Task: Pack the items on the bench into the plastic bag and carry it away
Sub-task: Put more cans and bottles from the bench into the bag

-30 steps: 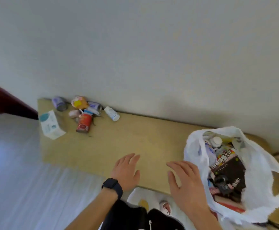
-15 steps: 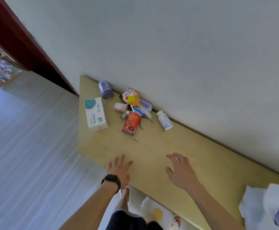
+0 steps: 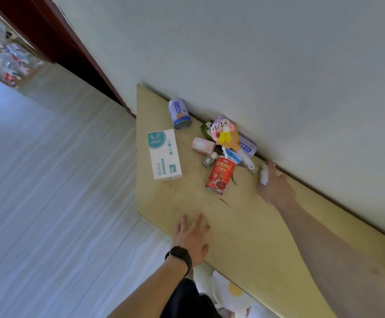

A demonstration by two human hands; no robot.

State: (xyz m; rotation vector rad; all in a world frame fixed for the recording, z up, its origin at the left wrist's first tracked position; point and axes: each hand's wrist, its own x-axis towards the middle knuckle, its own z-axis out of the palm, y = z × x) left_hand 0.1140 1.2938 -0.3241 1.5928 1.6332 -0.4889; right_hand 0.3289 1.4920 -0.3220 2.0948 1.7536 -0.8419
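Right grip [image 3: 276, 188] is stretched out to the far edge of the surface [image 3: 244, 226], its fingers laid over a small white bottle [image 3: 264, 175] that lies just beside the wall [image 3: 255, 53]. The blur keeps me from telling whether it has clamped or only touches. I judge it goes there first because that bottle is the outlying piece nearest my reach. Left grip [image 3: 192, 237], a dark watch [image 3: 180, 254] at its wrist, lies released with fingers spread flat on the near edge, probably to brace the lean.

The pale wall fills most of the view, with grey plank floor [image 3: 49, 203] on the left and a dark red door frame [image 3: 49, 31] in the corner. The surface is a yellowish slab set against the wall.

Everything to be packed sits bunched at its far end. A white and teal tissue box [image 3: 165, 154] lies flat, apart from the rest. A red can [image 3: 220, 175] lies on its side near the white bottle. A blue can [image 3: 179, 113] lies by the wall. A pink and yellow toy-like packet [image 3: 224, 135] leans on the wall over the pile. A pink box [image 3: 203, 145] lies just beside it, and a small glass bottle [image 3: 208, 159] lies below that.

The plastic bag is out of view, so packing is still far from done.
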